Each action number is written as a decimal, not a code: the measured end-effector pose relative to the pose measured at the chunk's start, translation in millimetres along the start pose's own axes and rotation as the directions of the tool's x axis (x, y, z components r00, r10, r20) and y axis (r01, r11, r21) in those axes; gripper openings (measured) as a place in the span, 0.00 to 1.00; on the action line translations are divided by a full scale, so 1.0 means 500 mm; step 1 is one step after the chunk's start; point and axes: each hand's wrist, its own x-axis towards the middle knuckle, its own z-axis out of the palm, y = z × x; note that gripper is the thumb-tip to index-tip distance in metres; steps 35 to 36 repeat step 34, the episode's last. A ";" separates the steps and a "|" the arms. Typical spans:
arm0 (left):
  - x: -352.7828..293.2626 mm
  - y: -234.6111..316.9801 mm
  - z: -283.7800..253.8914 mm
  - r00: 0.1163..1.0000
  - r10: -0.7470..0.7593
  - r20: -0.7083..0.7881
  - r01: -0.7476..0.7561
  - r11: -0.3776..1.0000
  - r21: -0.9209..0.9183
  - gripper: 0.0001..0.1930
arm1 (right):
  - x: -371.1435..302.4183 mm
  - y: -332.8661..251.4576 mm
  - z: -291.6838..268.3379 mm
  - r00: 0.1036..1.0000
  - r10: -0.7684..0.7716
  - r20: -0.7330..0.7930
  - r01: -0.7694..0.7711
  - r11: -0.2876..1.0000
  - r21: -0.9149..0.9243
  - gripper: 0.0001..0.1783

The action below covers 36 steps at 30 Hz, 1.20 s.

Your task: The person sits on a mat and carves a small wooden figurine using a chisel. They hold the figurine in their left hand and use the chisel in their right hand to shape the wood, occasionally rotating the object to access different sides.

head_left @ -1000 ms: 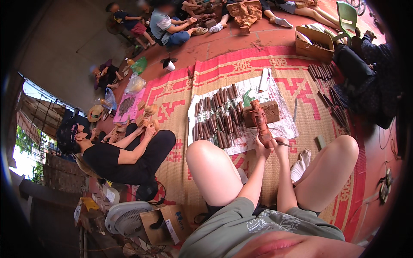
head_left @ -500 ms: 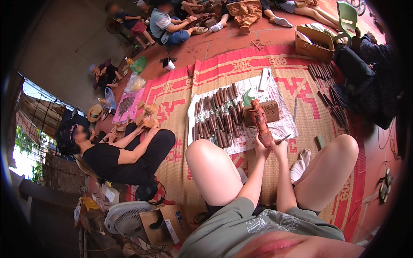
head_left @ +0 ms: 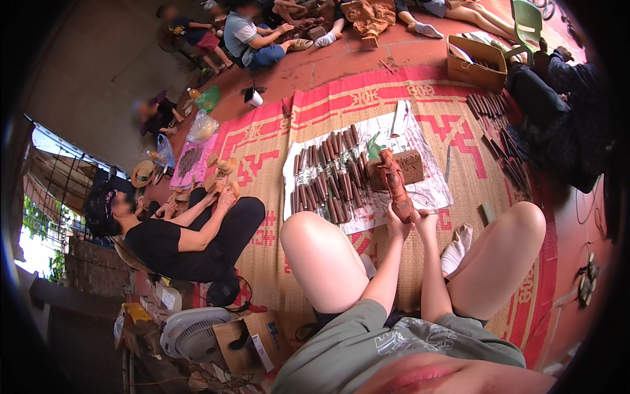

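Observation:
A reddish-brown carved wooden figurine (head_left: pixel 395 182) stands nearly upright in front of me, tilted slightly. My left hand (head_left: pixel 398 225) is closed round its base. Against the lower right of the base, my right hand (head_left: pixel 426 221) is closed too; what it grips is hidden. Just beyond the figurine lies a brown wooden block (head_left: pixel 412 169) on a printed white sheet (head_left: pixel 433 200). Several rows of wooden-handled carving tools (head_left: pixel 328 180) cover the left part of that sheet.
My bent knees flank the work. A co-worker (head_left: pixel 197 233) sits left, holding a light wooden carving (head_left: pixel 226 172). More tools (head_left: pixel 508 161) and a wooden box (head_left: pixel 476 65) lie right. A fan (head_left: pixel 197 335) and a cardboard box (head_left: pixel 252 341) are near left. A whetstone-like bar (head_left: pixel 486 215) rests on the mat.
The dark tool that stuck out to the right of my right hand no longer shows. My right hand has turned a little against the figurine's base. The co-worker's hands have shifted on their carving.

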 end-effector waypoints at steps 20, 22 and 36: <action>-0.001 0.001 0.002 1.000 0.025 -0.016 -0.025 1.000 0.010 0.53 | 0.009 0.027 0.004 0.995 -0.044 0.093 0.059 0.983 -0.174 0.08; -0.005 0.002 0.000 0.997 0.061 -0.046 -0.061 0.998 0.011 0.50 | 0.006 0.008 -0.002 0.994 -0.008 0.107 0.027 0.983 -0.180 0.08; -0.003 0.007 -0.005 1.000 0.030 -0.001 -0.030 1.000 0.002 0.49 | 0.013 0.033 0.006 0.997 -0.044 0.061 0.044 0.999 -0.005 0.09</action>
